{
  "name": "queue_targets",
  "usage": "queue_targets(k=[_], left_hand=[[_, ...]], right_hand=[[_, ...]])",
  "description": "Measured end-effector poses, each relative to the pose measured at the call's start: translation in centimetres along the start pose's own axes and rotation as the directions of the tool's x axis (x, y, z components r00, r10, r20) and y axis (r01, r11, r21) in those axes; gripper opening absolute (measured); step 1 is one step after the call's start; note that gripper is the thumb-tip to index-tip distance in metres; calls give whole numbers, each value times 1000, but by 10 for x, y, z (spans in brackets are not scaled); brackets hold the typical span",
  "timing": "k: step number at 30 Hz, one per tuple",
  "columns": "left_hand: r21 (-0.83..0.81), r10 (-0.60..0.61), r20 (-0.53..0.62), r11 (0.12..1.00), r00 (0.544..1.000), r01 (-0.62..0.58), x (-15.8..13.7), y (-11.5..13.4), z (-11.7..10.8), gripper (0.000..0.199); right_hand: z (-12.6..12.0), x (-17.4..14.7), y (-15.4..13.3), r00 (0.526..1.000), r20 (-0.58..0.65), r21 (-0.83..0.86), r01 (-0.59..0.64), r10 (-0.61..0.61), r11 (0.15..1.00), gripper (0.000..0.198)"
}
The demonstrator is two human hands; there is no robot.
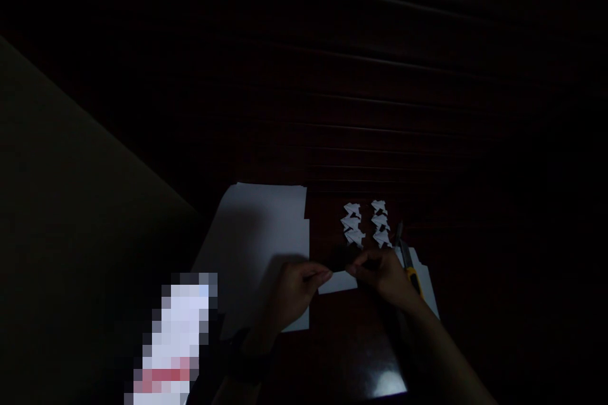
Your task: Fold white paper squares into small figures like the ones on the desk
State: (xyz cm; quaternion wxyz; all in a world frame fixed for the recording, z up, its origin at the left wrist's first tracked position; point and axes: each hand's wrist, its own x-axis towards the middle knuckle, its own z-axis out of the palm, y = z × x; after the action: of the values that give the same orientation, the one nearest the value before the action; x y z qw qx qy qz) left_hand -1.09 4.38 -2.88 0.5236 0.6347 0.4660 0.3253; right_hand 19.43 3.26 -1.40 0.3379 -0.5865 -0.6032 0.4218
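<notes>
A small white piece of paper [338, 282] is stretched between my two hands over the dark table. My left hand [297, 288] pinches its upper left corner between thumb and fingers. At the upper right corner, my right hand [384, 275] pinches it the same way. Beyond my hands lie several folded white paper figures in two short columns, a left column [352, 224] and a right column [380, 223]. Whether the held piece carries any folds is too dark to tell.
Large white paper sheets [256, 228] lie at the left, partly under my left forearm. Right of my right hand, a yellow-handled utility knife [413, 278] rests on more white paper [430, 281]. A bright pixelated patch [175, 335] covers the lower left. A pale wall [71, 202] borders the left side.
</notes>
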Motion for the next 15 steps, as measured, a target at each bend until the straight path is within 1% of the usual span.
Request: queue_targets(k=[3,5,7,8,9,10,11,13,15], left_hand=[[-11,-10,-40,1000,999,10,2,-4,-1,17],[-54,-45,-125,998,991,39,4,-9,-3,16],[-177,-130,-203,980,970,94,6,-12,-3,16],[-251,-171,-216,961,961,114,6,-13,-3,17],[-315,-199,-204,941,959,128,7,-14,-2,19],[-358,-207,-180,924,962,132,7,-13,0,20],[-380,-200,-152,916,968,130,6,-12,1,21],[-373,-176,-89,919,980,132,4,-9,4,22],[-343,-155,-14,929,988,141,2,-5,5,21]], right_hand=[[-6,0,4,999,-51,26,-18,19,999,21],[-10,1,5,988,-147,85,-37,49,996,22],[-10,1,3,976,-214,163,-13,48,987,21],[-8,1,2,976,-217,201,15,30,980,20],[-4,1,0,983,-181,232,42,0,972,22],[1,0,-2,989,-145,262,51,-13,964,30],[8,0,-3,994,-108,277,38,-9,960,34],[20,-1,-4,999,-40,250,4,6,968,24],[28,-1,-3,999,-36,212,-11,19,977,26]])
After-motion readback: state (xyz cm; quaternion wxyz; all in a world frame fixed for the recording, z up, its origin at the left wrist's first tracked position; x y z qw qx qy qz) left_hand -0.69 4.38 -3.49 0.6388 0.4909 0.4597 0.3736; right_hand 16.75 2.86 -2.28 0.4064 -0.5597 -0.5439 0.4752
